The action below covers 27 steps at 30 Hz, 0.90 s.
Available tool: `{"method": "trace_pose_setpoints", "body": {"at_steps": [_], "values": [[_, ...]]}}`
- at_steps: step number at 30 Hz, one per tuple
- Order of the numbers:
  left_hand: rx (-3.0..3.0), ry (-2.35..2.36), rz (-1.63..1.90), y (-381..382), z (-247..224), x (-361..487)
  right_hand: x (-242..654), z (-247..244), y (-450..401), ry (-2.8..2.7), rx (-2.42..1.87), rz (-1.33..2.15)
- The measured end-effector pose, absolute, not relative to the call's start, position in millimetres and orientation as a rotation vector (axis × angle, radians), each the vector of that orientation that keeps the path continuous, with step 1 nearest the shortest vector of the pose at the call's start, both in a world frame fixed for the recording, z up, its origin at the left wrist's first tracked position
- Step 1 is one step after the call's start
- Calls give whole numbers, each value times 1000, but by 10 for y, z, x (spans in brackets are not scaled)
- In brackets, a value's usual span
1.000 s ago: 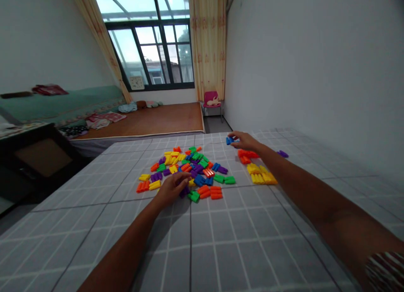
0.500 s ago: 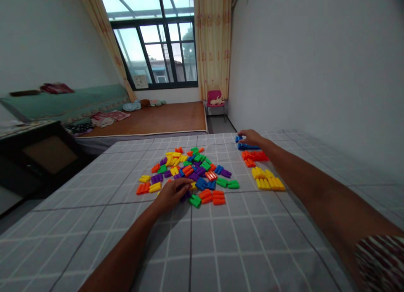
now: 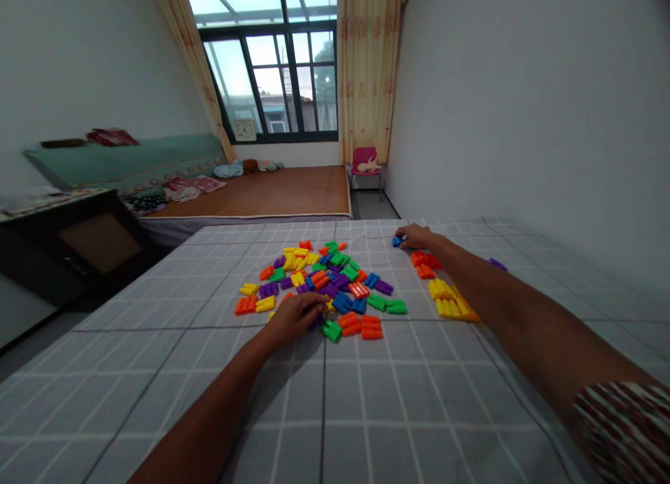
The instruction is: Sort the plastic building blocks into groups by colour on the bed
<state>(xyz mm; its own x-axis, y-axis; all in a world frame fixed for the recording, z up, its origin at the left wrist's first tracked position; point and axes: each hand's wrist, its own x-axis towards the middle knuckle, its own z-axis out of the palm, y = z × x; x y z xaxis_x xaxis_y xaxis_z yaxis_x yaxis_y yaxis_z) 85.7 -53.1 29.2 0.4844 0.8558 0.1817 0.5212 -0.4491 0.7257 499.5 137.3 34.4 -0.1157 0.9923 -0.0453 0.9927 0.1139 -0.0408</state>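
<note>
The right hand (image 3: 416,237) pinches a blue block (image 3: 398,242) on the grey checked bed (image 3: 366,400) beyond sorted orange blocks (image 3: 425,263); the left hand (image 3: 296,316) rests curled on the mixed pile (image 3: 324,278), grip unclear.

grey checked cloth (image 3: 366,414), multicoloured blocks (image 3: 324,285), striped sleeve (image 3: 622,428)

One head-worn camera supplies the only view. It looks forward and slightly down from the person's own position, along both outstretched forearms, over a bed covered with a grey checked sheet (image 3: 366,400). The wide lens bends straight lines near the edges. The pile of coloured plastic blocks (image 3: 324,289) sits mid-frame at arm's reach. Beyond, the view faces a window (image 3: 283,86) on the far wall.
</note>
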Motion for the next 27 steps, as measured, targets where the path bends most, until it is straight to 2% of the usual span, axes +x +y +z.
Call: {"method": "trace_pose_setpoints", "body": {"at_steps": [18, 27], "values": [[2163, 1173, 846, -448, 310, 675, 5182, 418, 1332, 2502, 1899, -245], [2081, 1292, 1074, -298, 315, 467, 4788, 335, 1338, 2500, 1849, -127]]}}
